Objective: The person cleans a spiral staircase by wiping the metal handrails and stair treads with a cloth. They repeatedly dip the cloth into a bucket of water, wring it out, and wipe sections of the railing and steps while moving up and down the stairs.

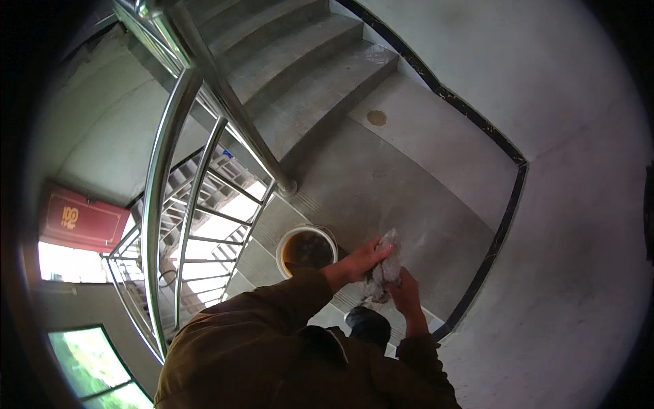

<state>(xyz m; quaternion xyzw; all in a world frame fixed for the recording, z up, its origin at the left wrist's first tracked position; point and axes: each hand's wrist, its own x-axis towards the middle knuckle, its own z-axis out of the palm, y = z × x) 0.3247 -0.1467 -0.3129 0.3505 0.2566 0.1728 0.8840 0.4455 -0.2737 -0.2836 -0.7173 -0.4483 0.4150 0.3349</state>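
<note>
Both my hands grip a crumpled, pale grey cloth (387, 271) above the tiled stair landing. On its left side, my left hand (367, 259) has its fingers closed around the cloth's upper part. From the lower right, my right hand (405, 294) holds the other side. A round, light-coloured bucket (280, 254) with dark brownish liquid inside stands on the floor to the left of my hands, close to my left forearm. Below the cloth, a dark shoe (369, 324) shows on the landing.
A stainless steel railing (156, 179) with a round post (255, 138) borders the stairwell at left. Grey stone steps (317, 97) adjoin the landing at the top. A brownish round spot (376, 117) marks the floor. A pale wall (577, 214) with black skirting (493, 245) bounds the right.
</note>
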